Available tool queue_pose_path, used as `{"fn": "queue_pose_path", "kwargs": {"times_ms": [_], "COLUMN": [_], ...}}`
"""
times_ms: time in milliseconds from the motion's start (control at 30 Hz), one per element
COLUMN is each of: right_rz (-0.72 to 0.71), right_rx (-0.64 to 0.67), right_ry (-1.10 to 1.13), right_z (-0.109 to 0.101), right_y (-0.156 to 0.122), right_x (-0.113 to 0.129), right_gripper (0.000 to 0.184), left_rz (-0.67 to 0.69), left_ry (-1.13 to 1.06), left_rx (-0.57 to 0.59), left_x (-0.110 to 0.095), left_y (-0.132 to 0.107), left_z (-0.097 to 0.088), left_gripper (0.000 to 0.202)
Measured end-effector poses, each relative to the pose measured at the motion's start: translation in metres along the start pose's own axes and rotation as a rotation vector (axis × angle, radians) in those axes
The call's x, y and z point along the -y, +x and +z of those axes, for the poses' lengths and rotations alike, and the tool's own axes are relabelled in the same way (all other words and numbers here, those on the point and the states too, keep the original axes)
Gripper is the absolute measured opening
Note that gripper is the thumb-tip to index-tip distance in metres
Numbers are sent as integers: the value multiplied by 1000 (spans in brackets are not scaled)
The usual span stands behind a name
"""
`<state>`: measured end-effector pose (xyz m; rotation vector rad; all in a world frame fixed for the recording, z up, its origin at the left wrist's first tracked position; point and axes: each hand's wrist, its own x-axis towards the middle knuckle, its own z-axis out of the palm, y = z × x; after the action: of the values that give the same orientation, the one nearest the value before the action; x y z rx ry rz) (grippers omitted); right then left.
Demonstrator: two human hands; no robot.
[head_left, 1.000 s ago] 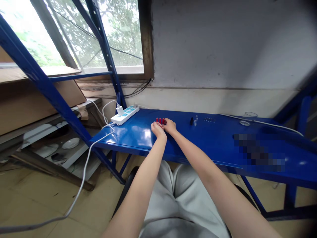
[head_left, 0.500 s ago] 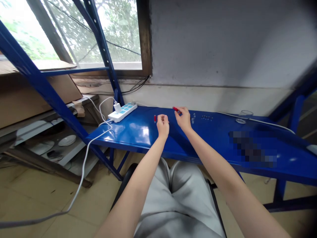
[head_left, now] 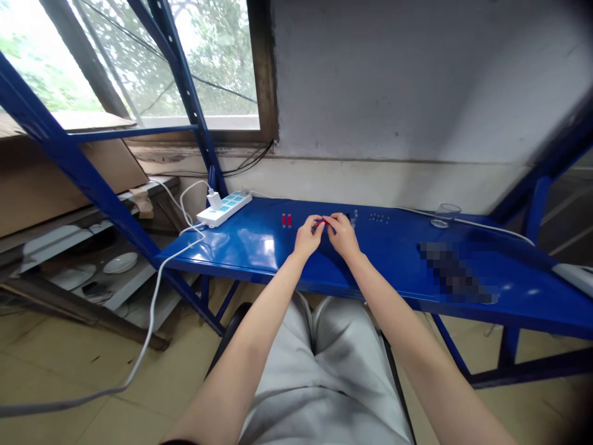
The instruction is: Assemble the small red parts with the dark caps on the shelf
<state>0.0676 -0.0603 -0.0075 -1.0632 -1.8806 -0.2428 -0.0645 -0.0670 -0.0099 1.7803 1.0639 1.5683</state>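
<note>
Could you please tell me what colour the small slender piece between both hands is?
The small slender piece is red; the head view shows it.

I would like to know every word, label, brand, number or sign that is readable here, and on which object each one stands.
No text can be read anywhere in this view.
Power strip: any markings are too small to read.
Two red pieces on the table, and the held red piece: no legible lettering.
Dark object: pixelated, so any text is hidden.
</note>
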Motion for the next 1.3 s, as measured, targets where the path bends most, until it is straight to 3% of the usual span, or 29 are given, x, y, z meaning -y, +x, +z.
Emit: {"fn": "queue_pose_path", "kwargs": {"times_ms": [267, 433, 733, 933, 1133, 1300], "right_rz": [79, 109, 385, 345, 335, 347], "right_rx": [46, 3, 30, -1, 5, 37], "right_ry": [45, 139, 154, 146, 161, 228], "right_z": [-5, -8, -11, -10, -11, -12], "right_y": [-3, -2, -3, -2, -2, -1], "right_x": [3, 6, 5, 5, 7, 7], "right_gripper": [37, 38, 38, 41, 36, 31], "left_rz": [10, -75, -92, -79, -83, -145], "left_ry": [25, -78, -167, -151, -81, -124], "left_rx": [21, 45, 97, 134, 55, -36], "left_x": [2, 1, 0, -1, -4, -5], "left_y": [1, 3, 3, 3, 3, 4], "left_z": [0, 0, 0, -1, -3, -4], "left_gripper": [15, 14, 15, 19, 39, 43]}}
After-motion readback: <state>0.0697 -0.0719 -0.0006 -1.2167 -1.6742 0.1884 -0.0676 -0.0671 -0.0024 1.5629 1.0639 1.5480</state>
